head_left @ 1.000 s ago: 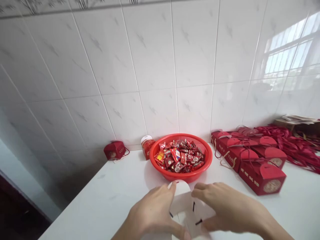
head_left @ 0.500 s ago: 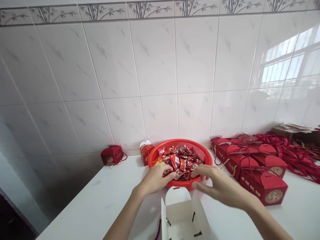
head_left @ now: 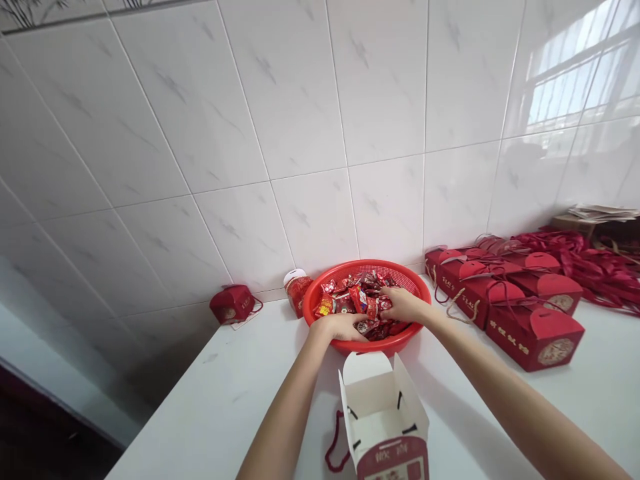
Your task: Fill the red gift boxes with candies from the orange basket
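Observation:
Both my hands are in a red plastic basket (head_left: 367,347) of wrapped candies (head_left: 345,303). At the front left of the pile, my left hand (head_left: 344,327) has thumb and fingers apart against the candies, its fingertips partly hidden. My right hand (head_left: 404,305) comes in from the right, its fingers curled round candies near the middle; which ones is unclear. In front of the basket stands an open gift box (head_left: 385,420), white inside with a red printed front flap. Its bottom shows black slots or tabs and no candies. A red cord (head_left: 337,443) loops out at its left side.
Several closed red gift boxes (head_left: 533,333) with cord handles stand in rows at right, before a heap of red ribbons (head_left: 595,270). One small red box (head_left: 233,303) sits at the table's left edge; another red container (head_left: 299,290) touches the basket. A tiled wall (head_left: 310,220) rises behind.
Both hands have gone from above the basket's front rim down into the candies. The view has tilted downward, so more of the open box's front shows.

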The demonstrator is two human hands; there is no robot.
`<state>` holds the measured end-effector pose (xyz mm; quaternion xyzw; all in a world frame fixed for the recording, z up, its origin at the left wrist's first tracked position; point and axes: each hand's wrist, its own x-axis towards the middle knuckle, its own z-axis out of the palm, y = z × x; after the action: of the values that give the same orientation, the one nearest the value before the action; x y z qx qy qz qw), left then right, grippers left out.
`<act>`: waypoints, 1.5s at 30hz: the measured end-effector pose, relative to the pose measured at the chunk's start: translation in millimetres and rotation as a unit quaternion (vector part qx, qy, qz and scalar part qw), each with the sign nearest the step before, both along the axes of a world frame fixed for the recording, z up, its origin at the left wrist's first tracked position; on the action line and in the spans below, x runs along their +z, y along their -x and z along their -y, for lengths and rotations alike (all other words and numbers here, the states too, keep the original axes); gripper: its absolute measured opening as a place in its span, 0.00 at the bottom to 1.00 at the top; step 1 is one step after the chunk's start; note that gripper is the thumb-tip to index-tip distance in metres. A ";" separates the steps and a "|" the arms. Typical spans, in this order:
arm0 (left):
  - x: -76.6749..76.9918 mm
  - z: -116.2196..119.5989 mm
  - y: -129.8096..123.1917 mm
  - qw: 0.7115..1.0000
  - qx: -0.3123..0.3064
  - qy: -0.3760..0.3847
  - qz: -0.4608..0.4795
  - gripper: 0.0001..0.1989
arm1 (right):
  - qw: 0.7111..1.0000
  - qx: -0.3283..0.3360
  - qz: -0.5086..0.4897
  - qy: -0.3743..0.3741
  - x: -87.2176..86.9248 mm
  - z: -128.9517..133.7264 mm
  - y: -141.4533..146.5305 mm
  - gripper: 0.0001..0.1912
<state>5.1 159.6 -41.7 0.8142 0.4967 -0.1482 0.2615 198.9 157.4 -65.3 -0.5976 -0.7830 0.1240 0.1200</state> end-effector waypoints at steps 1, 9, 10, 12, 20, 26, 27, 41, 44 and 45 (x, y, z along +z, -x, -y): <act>0.1 -0.2 0.3 1.000 -0.007 -0.001 0.003 0.46 | 1.000 0.004 0.010 0.018 -0.8 -9.5 2.2 0.32; -0.7 -2.1 1.7 0.999 -0.028 0.003 0.014 0.42 | 0.994 0.063 0.075 0.056 9.7 -56.2 0.5 0.42; -1.9 -3.2 2.0 0.999 -0.027 0.006 0.020 0.41 | 0.992 0.066 0.093 0.057 11.6 -58.6 3.2 0.40; -4.2 -5.3 2.7 0.999 -0.024 0.016 0.031 0.41 | 0.988 0.058 0.128 0.060 13.0 -61.7 12.1 0.35; -7.8 -7.4 3.2 0.998 -0.035 0.016 0.046 0.40 | 0.992 0.014 0.118 0.046 4.2 -72.4 18.7 0.20; -8.1 -6.1 4.7 0.998 -0.043 -0.001 0.054 0.37 | 0.994 0.008 0.092 0.064 -1.8 -82.7 5.9 0.20; -8.2 -5.9 4.9 0.998 -0.045 -0.002 0.054 0.36 | 0.993 0.006 0.092 0.068 -2.8 -82.1 7.0 0.21; -6.2 -1.1 3.3 0.998 -0.020 -0.016 0.052 0.36 | 0.993 0.067 -0.064 0.077 -1.5 -71.8 0.8 0.11; -7.9 -2.1 4.0 0.997 -0.021 -0.022 0.066 0.35 | 0.962 0.060 -0.261 0.062 1.0 -68.9 -3.3 0.17; -8.8 -2.5 4.1 0.997 -0.018 -0.024 0.071 0.35 | 0.937 0.048 -0.339 0.060 1.8 -67.8 -4.4 0.18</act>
<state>1.0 162.2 -50.5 0.8372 0.4658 -0.0830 0.2741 203.3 225.2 -63.4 -0.4881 -0.7143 0.3721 0.3363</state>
